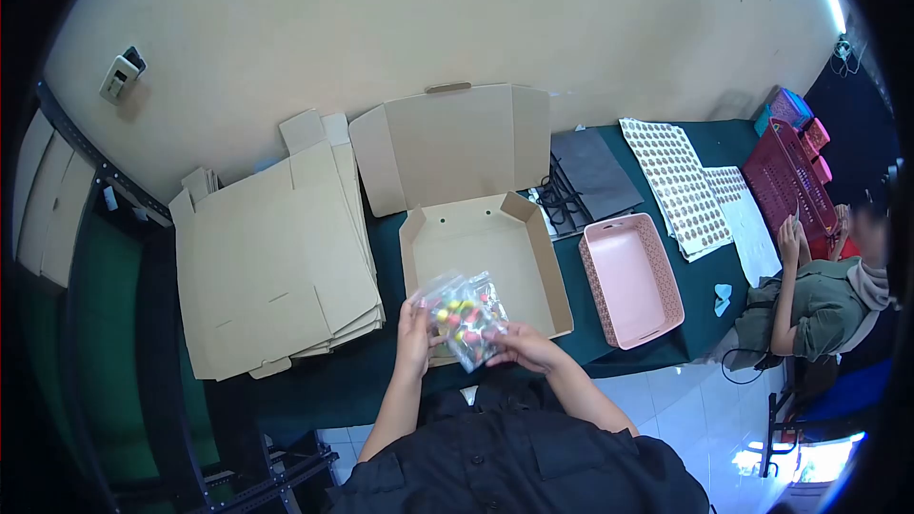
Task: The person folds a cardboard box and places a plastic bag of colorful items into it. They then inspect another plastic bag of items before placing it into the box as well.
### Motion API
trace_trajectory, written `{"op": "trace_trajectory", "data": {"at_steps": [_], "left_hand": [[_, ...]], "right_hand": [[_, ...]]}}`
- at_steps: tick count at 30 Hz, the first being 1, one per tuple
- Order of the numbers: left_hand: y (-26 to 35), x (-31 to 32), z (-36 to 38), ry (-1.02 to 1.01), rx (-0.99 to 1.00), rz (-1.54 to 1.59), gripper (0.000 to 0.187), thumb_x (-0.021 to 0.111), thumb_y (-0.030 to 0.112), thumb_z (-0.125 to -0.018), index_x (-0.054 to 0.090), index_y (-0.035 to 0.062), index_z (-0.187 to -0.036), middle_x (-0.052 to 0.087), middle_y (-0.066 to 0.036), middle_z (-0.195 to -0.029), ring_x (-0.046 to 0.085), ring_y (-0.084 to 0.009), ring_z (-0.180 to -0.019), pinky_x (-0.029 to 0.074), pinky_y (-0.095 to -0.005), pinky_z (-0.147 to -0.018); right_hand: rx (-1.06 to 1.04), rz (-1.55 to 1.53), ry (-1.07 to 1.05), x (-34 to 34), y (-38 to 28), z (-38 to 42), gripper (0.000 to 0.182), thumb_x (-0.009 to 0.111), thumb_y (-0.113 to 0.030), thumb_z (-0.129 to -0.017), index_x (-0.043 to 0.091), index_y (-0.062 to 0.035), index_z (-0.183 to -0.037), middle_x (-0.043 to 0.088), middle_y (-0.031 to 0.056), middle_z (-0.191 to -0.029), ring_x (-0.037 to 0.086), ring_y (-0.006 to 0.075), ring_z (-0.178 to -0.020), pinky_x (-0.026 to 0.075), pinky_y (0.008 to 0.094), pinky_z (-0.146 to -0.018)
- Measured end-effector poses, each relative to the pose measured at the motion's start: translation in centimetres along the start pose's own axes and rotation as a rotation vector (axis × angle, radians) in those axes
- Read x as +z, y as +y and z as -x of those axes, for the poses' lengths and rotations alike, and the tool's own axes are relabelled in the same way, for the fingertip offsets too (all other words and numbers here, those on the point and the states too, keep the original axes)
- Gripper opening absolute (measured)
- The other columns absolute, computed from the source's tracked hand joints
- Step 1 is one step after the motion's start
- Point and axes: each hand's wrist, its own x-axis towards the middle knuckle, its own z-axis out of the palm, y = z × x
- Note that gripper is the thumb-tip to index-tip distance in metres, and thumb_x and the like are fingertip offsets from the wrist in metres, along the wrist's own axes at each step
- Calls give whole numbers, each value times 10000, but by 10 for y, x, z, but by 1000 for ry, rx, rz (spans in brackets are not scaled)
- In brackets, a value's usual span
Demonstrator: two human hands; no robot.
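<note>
Clear plastic bags of colourful candies (pixel 464 316), red, yellow and green, are held over the front of an open cardboard box (pixel 486 238). My left hand (pixel 412 338) grips the left side of the bags, fingers bent round the edge. On the lower right side, my right hand (pixel 524 346) pinches the plastic. Behind the bags the box's lid (pixel 452 148) stands upright near the wall, and the part of the box floor in view is bare.
Flat cardboard boxes (pixel 276 257) are stacked on the left. Right of the box sit a pink basket (pixel 631 281), black paper bags (pixel 595 176) and sticker sheets (pixel 676 181). A person (pixel 824 300) works at the far right beside a maroon basket (pixel 792 176).
</note>
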Motion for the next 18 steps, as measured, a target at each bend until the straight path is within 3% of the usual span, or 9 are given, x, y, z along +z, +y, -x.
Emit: {"op": "trace_trajectory", "data": {"at_steps": [2, 3, 5, 8, 12, 14, 15, 17, 18], "left_hand": [[-6, -1, -1, -77, -203, 5, 414, 414, 330, -913, 342, 94, -1245, 511, -98, -1126, 558, -215, -979, 509, -404, -751], [-11, -1, -1, -75, -202, 7, 414, 414, 330, -913, 342, 94, -1245, 511, -98, -1126, 558, -215, -979, 509, -404, -751], [-18, 5, -3, -320, -435, 34, 430, 464, 310, -894, 365, 92, -1250, 535, -92, -1085, 569, -206, -961, 517, -376, -731], [-27, 7, -5, -357, -348, 15, 396, 527, 284, -863, 444, 66, -1182, 561, -88, -1049, 581, -189, -935, 519, -345, -725], [-41, -3, -14, -310, -338, 105, 400, 515, 269, -865, 441, 50, -1192, 564, -88, -1064, 588, -192, -928, 512, -354, -742], [-45, -6, -17, -299, -350, 157, 404, 497, 272, -872, 434, 49, -1203, 563, -92, -1073, 584, -199, -942, 503, -363, -766], [-46, -6, -17, -323, -368, 207, 412, 465, 291, -882, 427, 49, -1212, 555, -97, -1097, 571, -207, -972, 486, -365, -799], [-51, -6, -16, -349, -386, 255, 422, 433, 310, -891, 419, 50, -1222, 546, -102, -1121, 558, -216, -1001, 469, -367, -832], [-55, -6, -14, -363, -403, 296, 428, 404, 323, -898, 414, 50, -1227, 533, -106, -1144, 543, -216, -1026, 457, -361, -849]], "right_hand": [[-52, -69, 92, -15, 9, -8, 341, 537, -236, -869, 494, 5, -1107, 602, 96, -968, 616, 146, -799, 533, 259, -676], [-106, -140, 182, -21, 14, -10, 326, 541, -238, -866, 511, 10, -1076, 609, 100, -939, 623, 143, -758, 536, 255, -652], [13, -42, 119, -22, 16, -9, 324, 531, -261, -871, 523, 11, -1045, 611, 110, -911, 623, 139, -699, 537, 245, -611], [53, -19, 105, -12, 7, -3, 333, 494, -288, -888, 528, 29, -984, 622, 120, -777, 629, 140, -666, 535, 235, -611], [-4, -147, 103, -20, 21, -13, 409, 429, -344, -907, 520, 41, -1013, 625, 144, -801, 630, 162, -662, 538, 250, -611], [20, -486, -117, -22, 20, -14, 503, 331, -399, -924, 494, 55, -1068, 617, 182, -898, 634, 216, -745, 541, 281, -649], [18, -487, -117, -25, 24, -18, 503, 331, -399, -924, 494, 55, -1068, 617, 182, -898, 634, 216, -745, 541, 281, -649], [145, -604, -129, -30, 38, -27, 549, 305, -440, -917, 466, 48, -1109, 580, 198, -1020, 611, 258, -879, 526, 333, -740], [140, -592, -157, -29, 43, -29, 543, 319, -425, -914, 438, 40, -1167, 528, 229, -1113, 554, 290, -1012, 475, 379, -852]]}}
